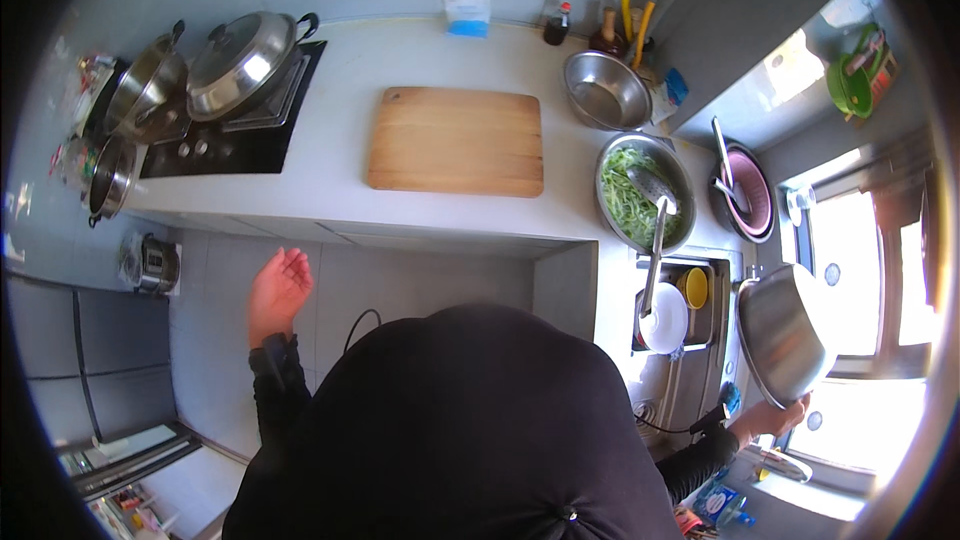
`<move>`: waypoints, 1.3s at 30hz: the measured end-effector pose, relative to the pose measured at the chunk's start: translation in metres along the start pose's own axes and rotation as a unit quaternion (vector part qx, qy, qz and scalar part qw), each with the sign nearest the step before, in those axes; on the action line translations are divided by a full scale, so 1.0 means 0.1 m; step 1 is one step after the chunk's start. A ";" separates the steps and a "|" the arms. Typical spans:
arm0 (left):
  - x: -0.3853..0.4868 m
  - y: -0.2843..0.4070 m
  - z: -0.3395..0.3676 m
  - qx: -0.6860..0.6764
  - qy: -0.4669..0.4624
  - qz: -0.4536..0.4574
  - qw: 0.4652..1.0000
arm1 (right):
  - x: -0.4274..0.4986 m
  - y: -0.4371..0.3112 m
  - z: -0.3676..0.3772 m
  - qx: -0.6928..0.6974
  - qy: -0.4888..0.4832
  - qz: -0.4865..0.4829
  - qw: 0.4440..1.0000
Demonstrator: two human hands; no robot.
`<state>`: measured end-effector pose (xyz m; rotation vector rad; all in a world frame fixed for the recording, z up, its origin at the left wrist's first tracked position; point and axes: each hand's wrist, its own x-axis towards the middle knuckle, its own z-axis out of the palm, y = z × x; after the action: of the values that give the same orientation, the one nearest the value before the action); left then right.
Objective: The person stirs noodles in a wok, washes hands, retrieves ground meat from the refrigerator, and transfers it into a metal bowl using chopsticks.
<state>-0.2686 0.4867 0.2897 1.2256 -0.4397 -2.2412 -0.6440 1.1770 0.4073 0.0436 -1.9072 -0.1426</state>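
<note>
My right hand [776, 418] grips the rim of a large stainless steel basin [787, 334], which is tilted on its side above the window end of the sink. Away from the counter, my left hand [282, 286] hangs over the floor with nothing in it, its fingers slightly curled. Beside the sink, a metal bowl [602, 229] holds shredded green vegetable [624, 191], with a slotted metal ladle [660, 229] resting in it. A wooden cutting board [455, 141] lies on the white counter. Behind the vegetable bowl sits another steel bowl [607, 90].
In the sink [721, 307] are a white bowl [664, 319] and a yellow cup [694, 288]. A lidded wok [244, 64] and a pot [146, 90] stand on the gas hob [214, 157]. A pink basin [750, 187] is at the right corner, near a sauce bottle [557, 26].
</note>
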 end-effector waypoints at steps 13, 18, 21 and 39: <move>0.05 -0.02 -0.44 -0.053 0.027 -0.003 0.998 | 0.42 -0.16 -0.01 0.096 0.085 -0.087 0.988; -0.02 -0.07 -0.44 -0.054 0.036 0.005 0.998 | 0.54 -0.24 0.07 0.125 0.093 -0.109 0.982; -0.07 -0.10 -0.45 -0.059 0.042 0.005 0.997 | 0.64 -0.31 0.11 0.155 0.100 -0.128 0.974; -0.58 0.05 -1.25 -0.113 0.113 0.049 0.986 | 0.75 -1.94 -0.07 0.431 -0.374 0.186 0.800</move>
<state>-0.1357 0.5147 0.2644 1.2866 -0.1498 -1.9785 -0.6705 0.9767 0.4561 0.2531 -2.5635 1.1507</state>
